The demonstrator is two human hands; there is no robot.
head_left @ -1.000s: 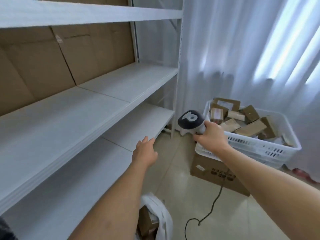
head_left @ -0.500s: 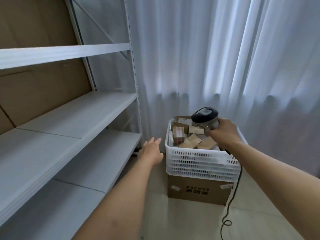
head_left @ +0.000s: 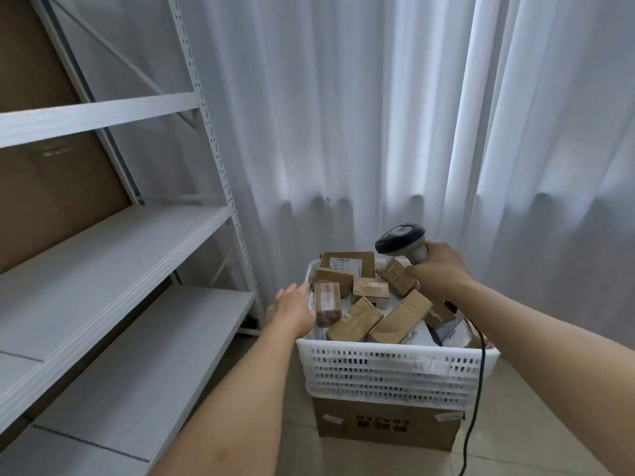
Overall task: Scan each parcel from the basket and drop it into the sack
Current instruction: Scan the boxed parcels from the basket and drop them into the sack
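Left hand (head_left: 292,312) outstretched, right hand (head_left: 441,269) clenched

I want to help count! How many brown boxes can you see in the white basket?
7 brown parcels: back, back-left, left, middle, under the scanner, front, front-right. More may be hidden underneath.

Brown taped parcels (head_left: 357,319) heaped in white basket (head_left: 395,367)

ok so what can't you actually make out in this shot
- Sack: not in the head view, outside the frame.
- Parcel labels: print too small and blurred to read.
- Lower parcels in the basket: buried under the top layer and behind its wall.
- Scanner handle: covered by the right hand.
- Left hand: only its back shows; contact with a parcel unclear.
- Carton print: partly under the basket.
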